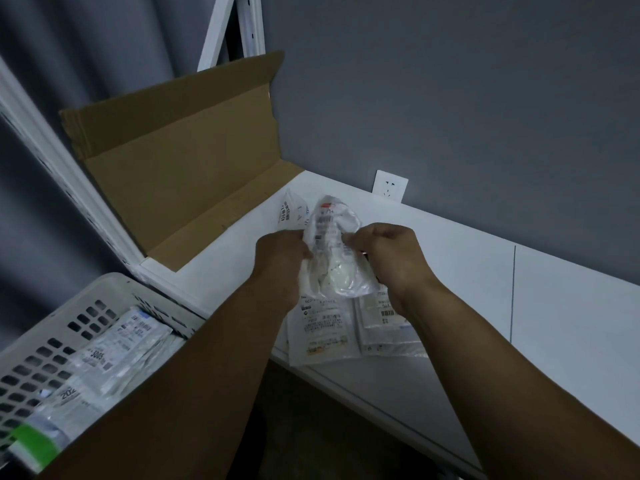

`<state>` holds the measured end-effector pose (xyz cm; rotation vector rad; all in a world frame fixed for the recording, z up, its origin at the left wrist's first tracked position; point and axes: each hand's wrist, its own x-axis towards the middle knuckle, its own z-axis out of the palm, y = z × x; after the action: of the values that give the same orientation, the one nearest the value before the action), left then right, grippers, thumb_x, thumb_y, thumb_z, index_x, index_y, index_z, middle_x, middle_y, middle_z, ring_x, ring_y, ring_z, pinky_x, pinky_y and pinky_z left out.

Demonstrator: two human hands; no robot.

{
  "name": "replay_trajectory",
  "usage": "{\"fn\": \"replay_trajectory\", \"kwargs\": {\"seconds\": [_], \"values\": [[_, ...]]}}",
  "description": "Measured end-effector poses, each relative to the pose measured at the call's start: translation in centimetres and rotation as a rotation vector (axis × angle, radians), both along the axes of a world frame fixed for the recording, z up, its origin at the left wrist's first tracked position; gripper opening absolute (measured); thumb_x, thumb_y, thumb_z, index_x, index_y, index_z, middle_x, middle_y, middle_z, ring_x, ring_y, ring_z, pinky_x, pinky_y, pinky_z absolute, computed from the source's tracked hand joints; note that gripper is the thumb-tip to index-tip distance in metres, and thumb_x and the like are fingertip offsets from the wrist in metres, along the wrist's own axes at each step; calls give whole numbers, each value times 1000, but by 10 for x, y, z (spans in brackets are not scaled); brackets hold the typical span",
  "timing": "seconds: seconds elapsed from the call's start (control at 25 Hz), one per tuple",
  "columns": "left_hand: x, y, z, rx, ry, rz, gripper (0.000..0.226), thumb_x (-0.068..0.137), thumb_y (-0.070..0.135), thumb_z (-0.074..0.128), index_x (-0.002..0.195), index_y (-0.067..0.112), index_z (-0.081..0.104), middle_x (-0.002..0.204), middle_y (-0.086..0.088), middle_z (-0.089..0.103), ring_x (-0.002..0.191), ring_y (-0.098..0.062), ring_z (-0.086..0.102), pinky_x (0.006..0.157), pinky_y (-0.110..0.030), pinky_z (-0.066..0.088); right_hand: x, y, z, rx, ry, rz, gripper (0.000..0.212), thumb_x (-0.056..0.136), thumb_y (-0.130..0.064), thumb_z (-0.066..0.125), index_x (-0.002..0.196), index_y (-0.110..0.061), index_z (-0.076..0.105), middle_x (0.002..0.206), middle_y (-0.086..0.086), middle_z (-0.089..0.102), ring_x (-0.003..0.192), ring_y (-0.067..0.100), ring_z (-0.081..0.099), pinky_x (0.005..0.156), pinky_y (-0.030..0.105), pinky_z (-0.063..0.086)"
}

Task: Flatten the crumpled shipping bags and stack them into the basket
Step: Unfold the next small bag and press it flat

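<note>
Currently both hands hold one crumpled shipping bag (pixel 330 258) in the air above the table (pixel 554 306). The left hand (pixel 278 263) takes the bag's left edge and the right hand (pixel 386 258) takes its right edge. The fingers of each hand are curled and pinch the film, although most fingertips are hidden behind the bag. This opposed grip on both sides suits pulling the film taut, so the step in hand is judged to be flattening.

The bag is white, glossy and slightly translucent. It carries a printed label with a barcode on its upper part. The film is heavily wrinkled and bulges at the lower middle, and its narrow upper end points away from the person.

Two flattened bags (pixel 325 336) lie side by side on the table directly below the hands, at the front edge; they are probably staged there for transfer. One further bag (pixel 292 211) lies on the table behind the hands, near the cardboard box (pixel 180 161). The basket (pixel 38 362) stands low on the left, beside the table, and holds stacked bags (pixel 114 344) lying flat.
</note>
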<state>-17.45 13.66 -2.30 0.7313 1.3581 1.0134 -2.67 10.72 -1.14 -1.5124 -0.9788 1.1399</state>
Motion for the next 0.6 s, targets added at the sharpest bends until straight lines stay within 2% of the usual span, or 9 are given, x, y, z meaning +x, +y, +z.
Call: {"fn": "replay_trajectory", "kwargs": {"seconds": [0.08, 0.16, 0.2, 0.28, 0.32, 0.36, 0.48, 0.6], "values": [[1, -7, 7, -39, -67, -3, 8, 70, 13, 57, 77, 11, 54, 78, -6, 53, 65, -20, 49, 59, -25, 42, 0, -1, -2, 20, -22, 55, 25, 85, -10, 76, 85, 13, 67, 77, 20, 61, 68, 25, 54, 64, 33, 46], [0, -8, 15, -48, -139, -13, 11, 76, 21, 57, 69, 14, 54, 69, -3, 54, 58, -19, 51, 55, -24, 41, 0, -3, -3, 38, -31, 98, 22, 86, -6, 74, 82, 14, 67, 72, 15, 57, 67, 23, 49, 62, 31, 41], [-2, -6, 15, -25, -130, -21, 16, 86, 25, 58, 78, 13, 64, 75, -4, 64, 64, -20, 60, 59, -26, 48, 1, -4, -2, 40, -26, 118, 16, 86, -3, 73, 81, 11, 69, 71, 13, 58, 67, 22, 50, 63, 30, 41], [-1, -4, 16, -11, -77, -39, 27, 96, 28, 59, 108, 7, 70, 104, -8, 72, 93, -26, 68, 81, -38, 57, 2, -5, 1, 36, -10, 139, 11, 86, -3, 73, 76, 2, 71, 71, 12, 60, 69, 21, 51, 66, 30, 42], [1, -4, 15, -12, -32, -45, 29, 96, 27, 60, 113, 5, 69, 111, -10, 70, 103, -29, 66, 93, -43, 54, 3, -6, 2, 39, -17, 136, 15, 86, -7, 74, 73, 1, 68, 70, 12, 57, 68, 21, 49, 66, 30, 40], [2, -4, 15, 6, 13, -37, 27, 95, 27, 62, 110, 5, 69, 111, -10, 70, 106, -30, 65, 99, -47, 52, 3, -6, 2, 52, -33, 132, 23, 86, -13, 75, 72, 3, 64, 69, 12, 52, 66, 20, 45, 64, 30, 38], [7, -1, 6, 148, 171, 32, 20, 94, 28, 65, 100, 9, 70, 98, -6, 72, 99, -27, 68, 92, -42, 55, 1, -8, 1, 130, -72, 124, 46, 91, -21, 72, 73, 14, 50, 67, 12, 39, 63, 22, 33, 56, 25, 31], [12, -6, -1, 303, 444, 71, 24, 99, 33, 55, 109, 13, 63, 106, -6, 68, 101, -24, 64, 94, -42, 52, 0, -7, 1, 140, -68, 133, 41, 94, -17, 67, 71, 14, 53, 65, 13, 42, 62, 21, 37, 56, 26, 35]]}}
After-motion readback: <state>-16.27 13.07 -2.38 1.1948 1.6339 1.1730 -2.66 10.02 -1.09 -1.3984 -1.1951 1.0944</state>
